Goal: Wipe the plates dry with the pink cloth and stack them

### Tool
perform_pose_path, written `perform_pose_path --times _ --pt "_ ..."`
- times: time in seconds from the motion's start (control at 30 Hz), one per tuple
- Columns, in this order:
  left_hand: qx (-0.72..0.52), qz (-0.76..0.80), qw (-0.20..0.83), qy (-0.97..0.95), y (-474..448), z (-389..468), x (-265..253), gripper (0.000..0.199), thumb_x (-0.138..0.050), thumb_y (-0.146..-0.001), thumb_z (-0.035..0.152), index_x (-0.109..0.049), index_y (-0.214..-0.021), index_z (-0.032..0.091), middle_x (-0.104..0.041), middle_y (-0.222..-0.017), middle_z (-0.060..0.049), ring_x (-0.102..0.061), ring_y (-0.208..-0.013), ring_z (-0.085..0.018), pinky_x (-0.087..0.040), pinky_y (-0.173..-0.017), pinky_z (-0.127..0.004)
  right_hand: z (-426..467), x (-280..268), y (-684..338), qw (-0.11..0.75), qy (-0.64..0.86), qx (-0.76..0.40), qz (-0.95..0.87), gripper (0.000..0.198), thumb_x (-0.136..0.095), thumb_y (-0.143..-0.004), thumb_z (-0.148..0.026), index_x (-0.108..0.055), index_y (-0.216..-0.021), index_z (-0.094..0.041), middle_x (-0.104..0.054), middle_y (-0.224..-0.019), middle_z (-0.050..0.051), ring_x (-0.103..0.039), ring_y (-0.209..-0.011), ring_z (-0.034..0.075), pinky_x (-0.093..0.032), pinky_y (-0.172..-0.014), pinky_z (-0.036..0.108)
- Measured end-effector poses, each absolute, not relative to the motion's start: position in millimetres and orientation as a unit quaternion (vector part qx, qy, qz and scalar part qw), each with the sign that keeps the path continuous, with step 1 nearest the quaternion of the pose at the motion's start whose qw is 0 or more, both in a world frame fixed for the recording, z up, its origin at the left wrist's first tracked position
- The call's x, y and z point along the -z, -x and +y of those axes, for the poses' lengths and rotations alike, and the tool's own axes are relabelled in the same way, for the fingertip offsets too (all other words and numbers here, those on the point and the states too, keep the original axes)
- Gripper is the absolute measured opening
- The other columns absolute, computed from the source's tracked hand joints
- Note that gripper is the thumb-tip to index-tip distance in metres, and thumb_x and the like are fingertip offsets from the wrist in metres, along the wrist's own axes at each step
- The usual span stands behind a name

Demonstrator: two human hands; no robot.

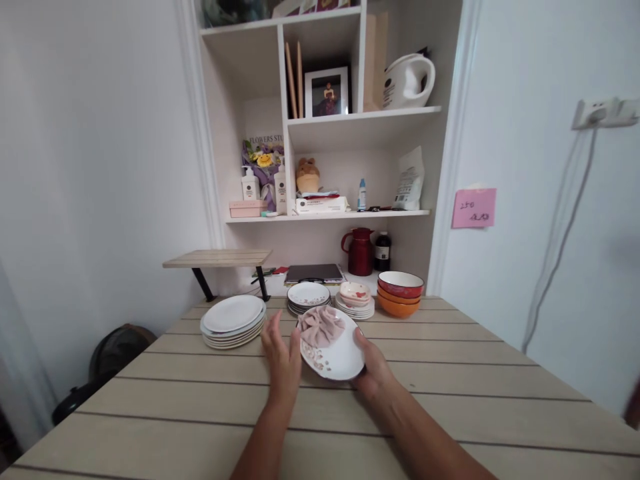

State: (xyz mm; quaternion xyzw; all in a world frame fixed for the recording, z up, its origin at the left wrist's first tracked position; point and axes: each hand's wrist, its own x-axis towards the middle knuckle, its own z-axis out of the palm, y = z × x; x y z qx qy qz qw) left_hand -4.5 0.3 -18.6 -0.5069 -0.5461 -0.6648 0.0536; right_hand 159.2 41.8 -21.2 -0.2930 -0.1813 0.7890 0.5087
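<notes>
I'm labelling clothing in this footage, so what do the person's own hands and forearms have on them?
The left hand and right hand are bare, without gloves. No sleeve shows on either forearm, up to the picture's lower edge. No watch, bracelet or cable is visible, and no ring on the fingers in view.

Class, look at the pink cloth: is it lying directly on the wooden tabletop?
No, the pink cloth lies on the flowered plate, which the right hand grips at its edge.
</notes>
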Motion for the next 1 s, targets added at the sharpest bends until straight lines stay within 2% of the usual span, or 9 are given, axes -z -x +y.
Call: perform_pose_path --times 0.03,0.1,0.2,0.3,0.47,0.6,0.73,0.9,1.0 --pt "0.696 -0.539 -0.014 0.474 4 0 18 0.056 -0.054 -0.087 0.045 -0.041 -0.135 0.022 -0.040 -0.138 -0.014 -0.037 -0.130 -0.028 -0.027 -0.110 -0.048 44 20 -161 0.520 0.286 -0.786 -0.173 0.059 -0.056 -0.085 -0.042 -0.049 -0.136 -0.012 -0.070 -0.114 0.016 -0.067 -0.103 0.031 -0.049 -0.094 0.046" --pt "0.730 -0.499 -0.226 0.410 1 -2 15 0.069 -0.058 -0.083 0.051 -0.033 -0.141 0.025 -0.041 -0.141 -0.014 -0.043 -0.128 -0.028 -0.033 -0.106 -0.045 47 17 -166 0.540 0.276 -0.777 -0.168 0.060 -0.055 -0.086 -0.041 -0.047 -0.138 -0.013 -0.068 -0.120 0.016 -0.065 -0.107 0.030 -0.047 -0.097 0.046" --pt "0.678 -0.364 -0.541 0.339 -8 -8 12 0.071 -0.055 -0.084 0.055 -0.029 -0.144 0.028 -0.055 -0.132 -0.013 -0.057 -0.113 -0.026 -0.045 -0.094 -0.042 50 14 -170 0.550 0.273 -0.769 -0.179 0.062 -0.054 -0.086 -0.043 -0.045 -0.140 -0.013 -0.065 -0.124 0.015 -0.063 -0.110 0.031 -0.045 -0.100 0.046" --pt "0.632 -0.253 -0.665 0.307 -14 -13 10 0.060 -0.056 -0.086 0.050 -0.043 -0.138 0.025 -0.064 -0.124 -0.012 -0.062 -0.107 -0.026 -0.047 -0.092 -0.040 48 14 -171 0.531 0.268 -0.778 -0.201 0.064 -0.053 -0.086 -0.046 -0.045 -0.140 -0.012 -0.065 -0.123 0.016 -0.064 -0.110 0.031 -0.045 -0.099 0.047" --pt "0.623 -0.221 -0.704 0.261 -13 -15 11 0.050 -0.062 -0.084 0.034 -0.054 -0.130 0.018 -0.070 -0.115 -0.012 -0.063 -0.108 -0.027 -0.042 -0.100 -0.042 42 14 -168 0.435 0.344 -0.797 -0.240 0.066 -0.055 -0.083 -0.049 -0.052 -0.131 -0.003 -0.071 -0.108 0.024 -0.068 -0.097 0.037 -0.048 -0.091 0.053" --pt "0.627 -0.217 -0.707 0.246 -14 -16 15 0.055 -0.062 -0.074 0.012 -0.055 -0.129 0.020 -0.072 -0.110 -0.009 -0.066 -0.104 -0.026 -0.042 -0.100 -0.043 41 13 -170 0.440 0.359 -0.790 -0.233 0.059 -0.050 -0.086 -0.046 -0.054 -0.128 -0.004 -0.072 -0.104 0.022 -0.070 -0.092 0.034 -0.050 -0.090 0.050" --pt "0.608 -0.188 -0.733 0.239 -20 -13 19 0.055 -0.059 -0.069 0.010 -0.059 -0.123 0.018 -0.072 -0.109 -0.009 -0.066 -0.104 -0.027 -0.043 -0.099 -0.044 45 16 -172 0.440 0.333 -0.791 -0.263 0.055 -0.048 -0.086 -0.045 -0.056 -0.123 -0.004 -0.073 -0.102 0.022 -0.070 -0.092 0.033 -0.052 -0.087 0.047" --pt "0.641 -0.270 -0.693 0.191 -28 -4 27 0.051 -0.057 -0.058 0.005 -0.066 -0.107 0.012 -0.074 -0.098 -0.012 -0.067 -0.099 -0.029 -0.047 -0.094 -0.045 52 21 -173 0.481 0.449 -0.590 -0.468 0.049 -0.049 -0.083 -0.048 -0.060 -0.111 -0.010 -0.071 -0.103 0.021 -0.068 -0.093 0.033 -0.053 -0.080 0.049" --pt "0.663 -0.281 -0.671 0.179 -27 3 33 0.056 -0.055 -0.053 0.003 -0.065 -0.107 0.014 -0.074 -0.097 -0.010 -0.068 -0.097 -0.029 -0.049 -0.091 -0.045 55 17 -178 0.533 0.472 -0.475 -0.518 0.051 -0.062 -0.073 -0.034 -0.055 -0.121 -0.022 -0.057 -0.128 0.013 -0.052 -0.120 0.031 -0.043 -0.098 0.048"
